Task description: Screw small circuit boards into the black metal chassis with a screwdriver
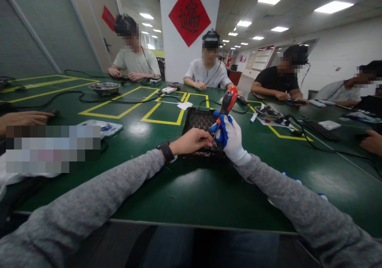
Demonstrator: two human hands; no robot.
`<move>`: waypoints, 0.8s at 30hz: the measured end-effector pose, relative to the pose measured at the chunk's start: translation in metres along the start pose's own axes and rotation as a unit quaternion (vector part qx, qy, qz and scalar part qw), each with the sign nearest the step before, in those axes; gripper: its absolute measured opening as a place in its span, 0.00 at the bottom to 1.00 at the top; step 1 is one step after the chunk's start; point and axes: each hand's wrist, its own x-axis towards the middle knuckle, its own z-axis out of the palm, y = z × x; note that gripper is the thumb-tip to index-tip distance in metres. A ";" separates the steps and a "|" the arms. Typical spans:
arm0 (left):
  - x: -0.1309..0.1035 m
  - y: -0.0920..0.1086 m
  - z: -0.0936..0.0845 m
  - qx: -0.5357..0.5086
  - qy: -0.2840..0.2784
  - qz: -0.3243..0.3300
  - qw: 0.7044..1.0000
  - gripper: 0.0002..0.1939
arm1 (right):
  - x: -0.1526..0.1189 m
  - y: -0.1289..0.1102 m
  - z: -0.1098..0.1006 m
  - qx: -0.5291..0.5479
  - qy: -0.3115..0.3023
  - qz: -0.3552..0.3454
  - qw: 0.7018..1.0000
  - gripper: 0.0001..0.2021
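Note:
My right hand (231, 138), in a white work glove with blue-coated fingers, grips a red-and-black screwdriver (228, 101). Its handle points up and its thin shaft slants down to the left. Under both hands lies a dark, shallow box-like part (198, 119) with a patterned inner face. My bare left hand (193, 140), a black watch on its wrist, rests over the near side of this part. Its thumb and fingertips are pinched together right beside the screwdriver's tip; whatever is between them is too small to make out.
Metal bowls (104, 88) stand on the green table (179, 196), which has yellow tape outlines. Black cables (128, 101) cross it. A white paper scrap (184, 105) lies beyond the part. Several people sit around, and a plastic-wrapped pack (115, 128) is at left.

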 end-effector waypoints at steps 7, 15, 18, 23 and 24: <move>0.001 0.003 0.000 -0.014 0.008 -0.027 0.999 0.14 | 0.000 0.000 0.001 0.007 0.007 -0.014 1.000 0.17; 0.002 0.004 -0.004 -0.019 -0.005 -0.021 1.000 0.11 | 0.000 -0.002 -0.004 0.007 -0.016 0.015 1.000 0.22; 0.003 0.005 -0.005 -0.024 -0.013 -0.031 0.999 0.12 | 0.001 -0.002 -0.004 0.015 -0.002 0.019 1.000 0.20; 0.004 0.008 -0.006 -0.030 -0.012 -0.044 0.999 0.12 | 0.003 -0.001 -0.003 0.014 0.015 0.016 1.000 0.18; 0.004 0.008 -0.006 -0.028 -0.009 -0.044 0.999 0.11 | 0.003 -0.001 -0.003 0.012 0.015 0.018 1.000 0.18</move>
